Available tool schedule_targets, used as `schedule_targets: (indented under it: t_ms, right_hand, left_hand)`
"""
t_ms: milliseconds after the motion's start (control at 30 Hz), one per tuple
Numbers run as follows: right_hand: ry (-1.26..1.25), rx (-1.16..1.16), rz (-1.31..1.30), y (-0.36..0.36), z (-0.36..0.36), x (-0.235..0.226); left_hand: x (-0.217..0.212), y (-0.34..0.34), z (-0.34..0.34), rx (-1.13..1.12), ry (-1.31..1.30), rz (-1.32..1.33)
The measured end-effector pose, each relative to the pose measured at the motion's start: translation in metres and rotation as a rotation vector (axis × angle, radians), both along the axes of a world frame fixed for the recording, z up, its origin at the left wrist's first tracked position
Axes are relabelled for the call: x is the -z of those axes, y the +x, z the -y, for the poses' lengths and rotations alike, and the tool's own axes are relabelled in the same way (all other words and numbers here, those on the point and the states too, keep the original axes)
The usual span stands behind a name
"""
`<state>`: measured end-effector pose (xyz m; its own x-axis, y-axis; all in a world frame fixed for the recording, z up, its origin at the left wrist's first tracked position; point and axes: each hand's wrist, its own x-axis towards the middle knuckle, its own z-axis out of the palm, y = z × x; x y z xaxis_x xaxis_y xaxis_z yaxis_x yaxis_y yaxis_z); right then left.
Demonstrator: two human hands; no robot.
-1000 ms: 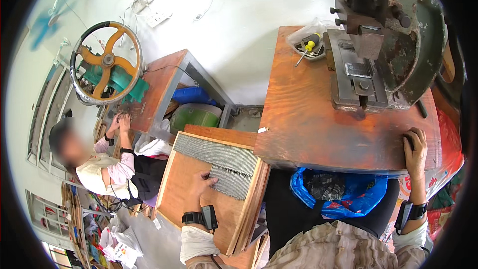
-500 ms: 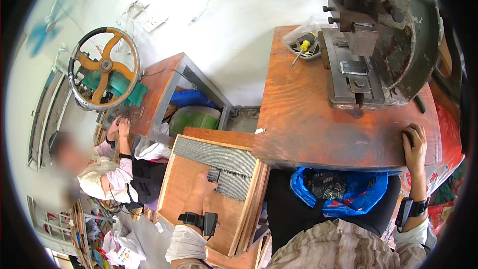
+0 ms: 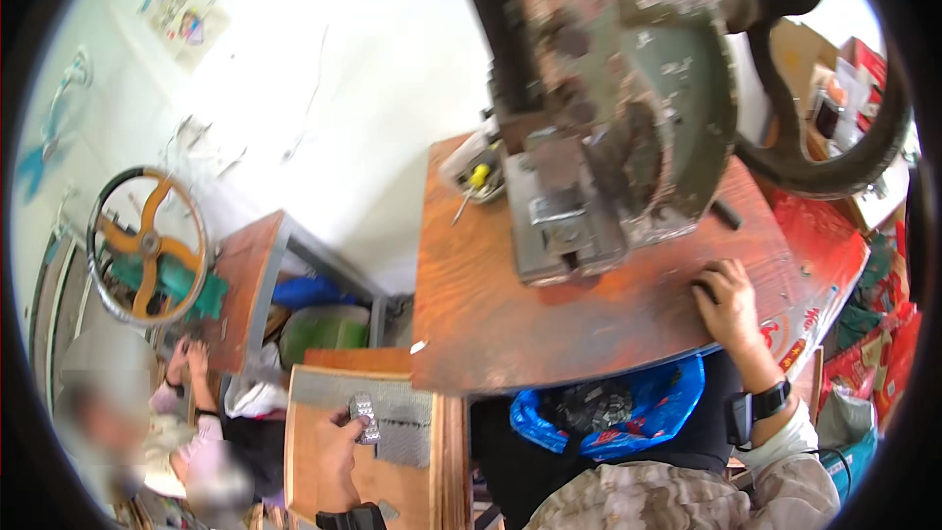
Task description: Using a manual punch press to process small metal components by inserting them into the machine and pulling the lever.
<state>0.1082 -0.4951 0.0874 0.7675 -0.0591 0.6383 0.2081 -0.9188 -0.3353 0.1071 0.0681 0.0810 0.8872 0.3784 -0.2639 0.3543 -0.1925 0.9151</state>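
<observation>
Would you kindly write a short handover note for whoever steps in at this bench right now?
Left hand: holds a small grey metal strip, lifted just above the grey stack on the low wooden board.
Right hand: rests flat on the orange worktable, beside the press machine; holds nothing.
Done: one strip picked up.
Left: nothing sits under the press yet; the rest of the stack is on the board.
Nearby: a blue bag below the table edge, a co-worker seated at the left.
</observation>
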Motion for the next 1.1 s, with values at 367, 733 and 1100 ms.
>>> schedule_targets:
  t_ms: [367,733,1100]
  right_hand:
    - [0.026,-0.018,0.018,-0.004,0.017,0.003]
    - [0.056,-0.018,-0.013,-0.007,0.023,0.005]
    - [0.173,-0.303,0.166,0.021,-0.024,-0.031]
  left_hand:
    - [-0.122,0.166,0.302,0.667,0.338,0.335]
    - [-0.11,0.179,0.355,0.637,0.258,0.51]
    - [-0.062,0.191,0.321,0.615,0.638,0.816]
